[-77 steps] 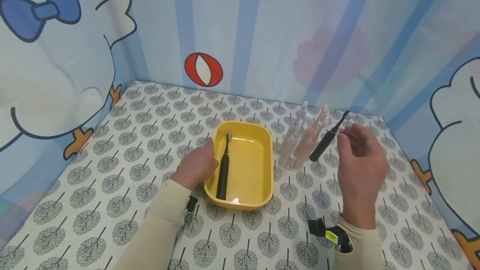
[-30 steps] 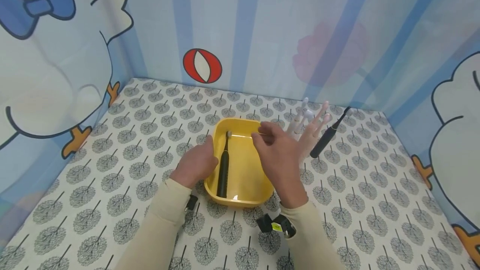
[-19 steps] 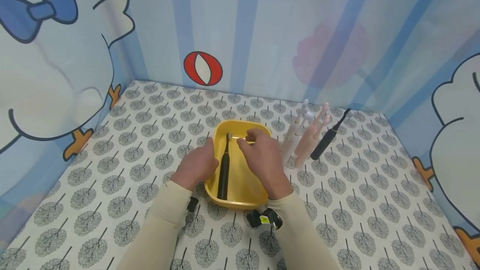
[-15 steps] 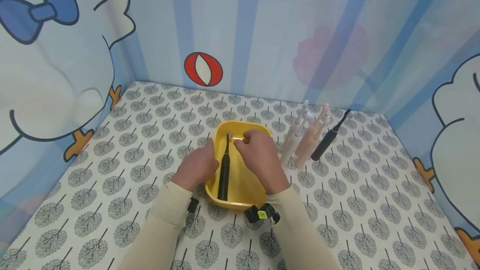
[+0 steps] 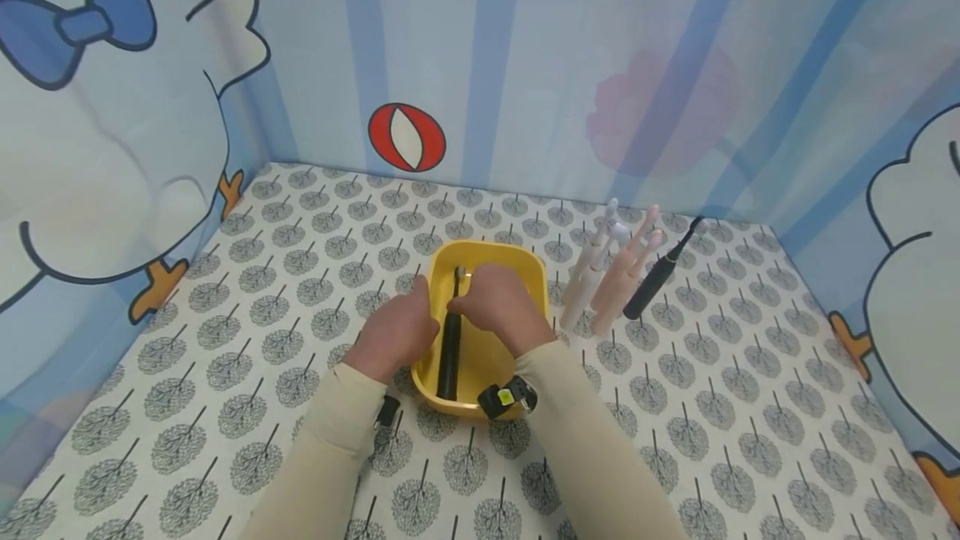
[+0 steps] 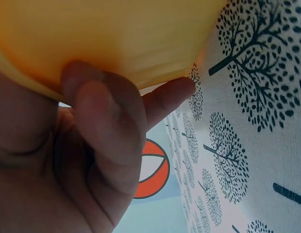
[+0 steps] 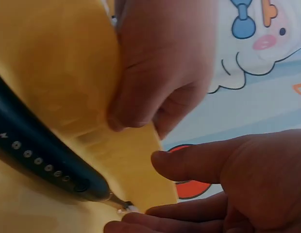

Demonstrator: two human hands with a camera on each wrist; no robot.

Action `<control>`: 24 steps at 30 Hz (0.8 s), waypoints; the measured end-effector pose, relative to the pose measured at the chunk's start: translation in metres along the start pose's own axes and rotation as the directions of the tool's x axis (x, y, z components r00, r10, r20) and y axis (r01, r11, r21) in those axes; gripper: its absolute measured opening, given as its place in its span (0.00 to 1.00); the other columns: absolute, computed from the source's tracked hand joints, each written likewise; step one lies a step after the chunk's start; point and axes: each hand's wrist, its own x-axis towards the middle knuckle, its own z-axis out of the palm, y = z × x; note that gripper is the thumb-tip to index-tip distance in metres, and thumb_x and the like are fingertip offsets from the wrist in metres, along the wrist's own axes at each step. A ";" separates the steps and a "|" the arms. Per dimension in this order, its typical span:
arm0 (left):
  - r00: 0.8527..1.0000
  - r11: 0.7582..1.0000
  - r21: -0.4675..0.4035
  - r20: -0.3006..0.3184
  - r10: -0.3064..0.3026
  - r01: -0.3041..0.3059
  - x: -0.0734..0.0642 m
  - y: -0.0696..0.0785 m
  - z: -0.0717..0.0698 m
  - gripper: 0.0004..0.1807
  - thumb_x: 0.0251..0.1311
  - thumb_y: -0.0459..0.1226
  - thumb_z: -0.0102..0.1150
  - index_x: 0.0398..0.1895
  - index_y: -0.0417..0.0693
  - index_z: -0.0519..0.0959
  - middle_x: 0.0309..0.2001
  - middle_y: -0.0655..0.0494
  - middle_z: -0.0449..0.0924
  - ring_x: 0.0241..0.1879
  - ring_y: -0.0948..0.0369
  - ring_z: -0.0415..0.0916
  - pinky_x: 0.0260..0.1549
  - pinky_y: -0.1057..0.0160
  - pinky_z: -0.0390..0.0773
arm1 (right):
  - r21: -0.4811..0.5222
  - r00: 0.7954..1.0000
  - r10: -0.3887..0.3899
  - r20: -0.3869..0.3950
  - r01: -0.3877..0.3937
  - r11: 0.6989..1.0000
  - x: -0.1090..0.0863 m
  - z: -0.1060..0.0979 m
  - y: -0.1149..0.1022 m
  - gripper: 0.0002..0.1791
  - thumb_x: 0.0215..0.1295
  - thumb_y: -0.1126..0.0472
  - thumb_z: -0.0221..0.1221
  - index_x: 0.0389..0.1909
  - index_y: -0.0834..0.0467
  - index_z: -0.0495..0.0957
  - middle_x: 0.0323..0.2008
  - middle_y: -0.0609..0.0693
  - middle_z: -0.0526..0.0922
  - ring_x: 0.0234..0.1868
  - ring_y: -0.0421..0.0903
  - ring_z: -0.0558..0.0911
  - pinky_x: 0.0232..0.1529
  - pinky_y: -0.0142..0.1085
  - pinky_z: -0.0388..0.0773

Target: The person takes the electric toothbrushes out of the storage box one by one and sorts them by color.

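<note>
A yellow plastic box (image 5: pixel 480 365) stands on the tablecloth, and a black electric toothbrush (image 5: pixel 449 361) lies lengthwise along its left side. My left hand (image 5: pixel 397 327) grips the box's left wall, thumb over the rim; the left wrist view shows its fingers (image 6: pixel 111 121) against the outside. Over the box, my right hand (image 5: pixel 498 302) reaches to the toothbrush's upper part. In the right wrist view its thumb (image 7: pixel 194 162) is extended and apart from the other fingers, which lie close to the brush head (image 7: pixel 128 208). Whether they touch it I cannot tell.
Right of the box lie white electric toothbrushes (image 5: pixel 577 302), pink electric toothbrushes (image 5: pixel 617 294) and another black electric toothbrush (image 5: pixel 651 286). A tree-patterned cloth (image 5: pixel 247 373) covers the table. Printed curtains (image 5: pixel 540 65) rise behind and at both sides.
My right hand has moved left from beside the black toothbrush at the right, over the box, to the toothbrush inside. My left hand has kept its grip on the box.
</note>
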 end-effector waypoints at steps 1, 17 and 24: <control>1.000 1.000 0.000 -0.008 0.006 -0.006 0.000 0.000 0.000 0.38 0.69 0.36 0.48 0.75 0.32 0.44 0.26 0.49 0.73 0.20 0.57 0.72 0.18 0.62 0.72 | 0.004 1.000 0.007 0.014 -0.007 1.000 0.001 0.001 0.000 0.20 0.59 0.54 0.65 0.13 0.55 0.68 0.10 0.45 0.67 0.13 0.41 0.67 0.17 0.32 0.63; 0.997 0.998 -0.044 -0.064 0.041 -0.044 -0.001 -0.001 0.000 0.33 0.66 0.35 0.48 0.71 0.31 0.52 0.28 0.49 0.74 0.21 0.56 0.72 0.21 0.60 0.72 | 0.068 0.984 0.056 0.172 -0.069 0.995 0.010 0.014 -0.003 0.12 0.56 0.56 0.65 0.24 0.61 0.78 0.18 0.53 0.77 0.24 0.52 0.83 0.25 0.39 0.77; 0.998 0.998 -0.039 -0.059 0.038 -0.040 -0.001 0.000 0.000 0.31 0.66 0.35 0.50 0.69 0.31 0.54 0.28 0.49 0.74 0.21 0.57 0.72 0.20 0.61 0.73 | 0.094 0.975 0.086 0.203 -0.107 0.990 0.012 0.016 -0.002 0.11 0.56 0.57 0.64 0.29 0.63 0.82 0.24 0.57 0.83 0.25 0.53 0.83 0.28 0.43 0.80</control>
